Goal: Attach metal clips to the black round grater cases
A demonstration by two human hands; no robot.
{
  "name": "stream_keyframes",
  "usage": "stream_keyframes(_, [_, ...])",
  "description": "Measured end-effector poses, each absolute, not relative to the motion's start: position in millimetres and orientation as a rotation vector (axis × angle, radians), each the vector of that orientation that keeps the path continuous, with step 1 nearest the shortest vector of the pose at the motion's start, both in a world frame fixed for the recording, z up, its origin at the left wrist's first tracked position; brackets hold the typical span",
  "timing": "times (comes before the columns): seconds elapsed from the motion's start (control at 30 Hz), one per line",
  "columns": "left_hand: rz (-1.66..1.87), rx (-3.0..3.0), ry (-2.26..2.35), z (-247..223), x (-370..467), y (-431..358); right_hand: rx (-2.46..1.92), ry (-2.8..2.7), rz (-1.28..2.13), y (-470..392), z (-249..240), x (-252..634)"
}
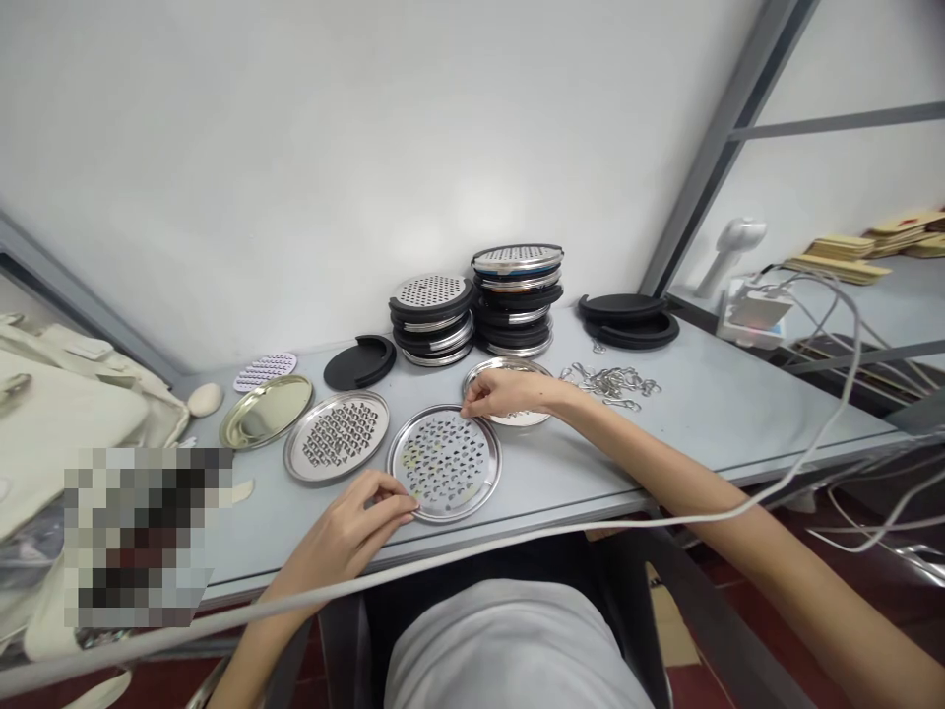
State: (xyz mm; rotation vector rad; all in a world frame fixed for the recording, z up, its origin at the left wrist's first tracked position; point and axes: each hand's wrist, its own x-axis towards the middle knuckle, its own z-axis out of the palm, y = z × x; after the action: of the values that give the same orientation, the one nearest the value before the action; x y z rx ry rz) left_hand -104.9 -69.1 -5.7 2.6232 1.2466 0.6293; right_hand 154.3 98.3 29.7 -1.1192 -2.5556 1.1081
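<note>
A round metal grater plate [444, 463] with many raised holes lies near the table's front edge. My left hand [373, 512] pinches its lower left rim, fingers closed. At its upper right rim is my right hand [496, 392], also closed in a pinch. Behind the right hand, partly hidden by it, sits another round metal plate [521, 416]. Left of the middle plate rest a second grater plate [338, 436] and a shiny golden-toned round plate [267, 412]. A pile of small metal hooks [612, 382] lies right of my right hand.
Two stacks of black holders and metal discs [432, 315] stand by the wall. Black holders [360, 362] lie left of them, others [627, 320] right. A white cable [635, 522] crosses in front of the table [709, 423]. A pale bag [66, 394] is at left.
</note>
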Motion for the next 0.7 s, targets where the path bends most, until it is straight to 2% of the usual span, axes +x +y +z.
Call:
stream_keyframes(0.3, [0.529,2.638,1.348,5,-99,-66,-1.028,-2.577,1.051,98,24,151])
stream_keyframes(0.5, [0.212,2.806,1.033,39,-54,-28,-1.031,-2.604,1.014,99,23,150])
stream_keyframes(0.7, [0.153,2.842,1.016,34,-37,-9,-0.997,-2.631,1.0,101,22,152])
